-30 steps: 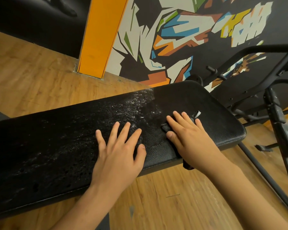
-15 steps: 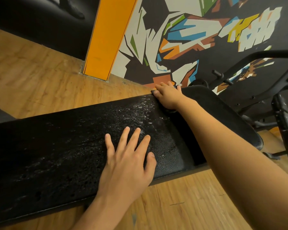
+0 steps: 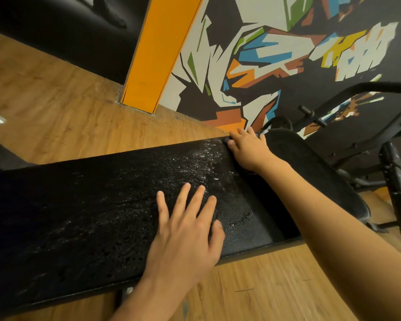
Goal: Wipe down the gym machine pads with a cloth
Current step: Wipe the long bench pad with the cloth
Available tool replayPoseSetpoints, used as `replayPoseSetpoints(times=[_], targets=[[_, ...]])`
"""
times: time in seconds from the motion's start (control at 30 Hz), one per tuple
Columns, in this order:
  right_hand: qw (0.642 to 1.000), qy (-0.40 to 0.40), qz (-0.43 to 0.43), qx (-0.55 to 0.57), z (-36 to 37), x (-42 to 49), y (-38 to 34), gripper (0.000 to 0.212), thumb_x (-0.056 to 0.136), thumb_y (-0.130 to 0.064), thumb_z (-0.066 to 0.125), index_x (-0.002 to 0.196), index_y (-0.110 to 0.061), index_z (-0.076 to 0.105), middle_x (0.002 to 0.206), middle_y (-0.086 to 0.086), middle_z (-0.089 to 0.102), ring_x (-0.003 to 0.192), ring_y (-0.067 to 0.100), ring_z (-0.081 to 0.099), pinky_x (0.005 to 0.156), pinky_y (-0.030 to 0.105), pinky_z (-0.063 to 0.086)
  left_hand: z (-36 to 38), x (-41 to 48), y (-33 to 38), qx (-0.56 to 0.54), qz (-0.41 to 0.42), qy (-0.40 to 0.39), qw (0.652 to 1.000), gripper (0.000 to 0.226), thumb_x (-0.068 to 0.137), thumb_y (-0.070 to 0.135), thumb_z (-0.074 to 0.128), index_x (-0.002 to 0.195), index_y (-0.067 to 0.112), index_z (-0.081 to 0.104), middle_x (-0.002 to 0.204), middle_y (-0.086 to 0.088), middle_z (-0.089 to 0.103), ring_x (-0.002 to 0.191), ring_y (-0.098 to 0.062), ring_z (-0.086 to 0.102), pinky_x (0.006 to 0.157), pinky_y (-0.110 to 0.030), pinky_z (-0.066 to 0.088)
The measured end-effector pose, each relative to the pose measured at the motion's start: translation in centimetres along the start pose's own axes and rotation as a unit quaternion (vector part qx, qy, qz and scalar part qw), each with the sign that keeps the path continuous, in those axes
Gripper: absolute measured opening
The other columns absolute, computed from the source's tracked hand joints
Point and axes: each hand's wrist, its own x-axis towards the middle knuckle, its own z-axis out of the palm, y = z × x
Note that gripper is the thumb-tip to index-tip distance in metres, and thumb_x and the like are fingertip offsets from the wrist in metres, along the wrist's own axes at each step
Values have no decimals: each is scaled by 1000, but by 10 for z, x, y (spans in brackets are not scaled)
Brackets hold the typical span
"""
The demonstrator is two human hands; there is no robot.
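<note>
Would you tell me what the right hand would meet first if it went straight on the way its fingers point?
The right hand sits at the far edge of the pad; beyond it is open air above the floor, then probably the mural wall; depth is unclear.

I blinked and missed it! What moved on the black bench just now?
The right hand slid the cloth across the pad, from its near edge to its far edge. The left hand stayed flat on the pad.
</note>
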Motion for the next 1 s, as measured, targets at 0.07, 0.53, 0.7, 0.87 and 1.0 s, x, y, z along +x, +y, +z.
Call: replayPoseSetpoints(times=[0.07,0.53,0.7,0.87,1.0], targets=[[1000,-6,19,3,-1,23,-4,43,112,-38,28,142,-15,48,156,14,39,152,37,19,121,67,7,1,0,0,2,1,5,1000,54,100,45,34,142,23,58,155,-1,48,151,-25,33,119,-66,13],[999,16,42,-5,4,12,-15,42,112,-36,28,142,-15,48,153,14,40,149,37,22,121,65,12,0,0,0,-1,4,4,1000,56,100,45,30,145,22,56,156,0,47,152,-24,30,120,-65,9],[998,7,59,-11,6,5,-16,44,112,-36,29,147,-12,42,159,16,32,152,38,18,122,64,13,-3,0,1,-15,0,-6,1000,59,100,46,26,148,23,52,160,0,40,155,-23,22,121,-64,2],[998,53,41,-17,18,-61,-11,48,111,-34,30,155,-14,34,163,13,27,152,36,17,121,60,16,-6,-1,3,-15,-5,-12,1000,61,100,47,23,149,24,50,162,0,38,156,-22,18,122,-64,0],[998,21,55,-11,9,-31,-13,46,112,-35,29,151,-14,39,162,13,31,153,37,15,122,63,12,-6,0,3,-12,-7,-11,1000,60,100,46,23,149,24,50,161,0,39,155,-23,20,122,-64,2]])
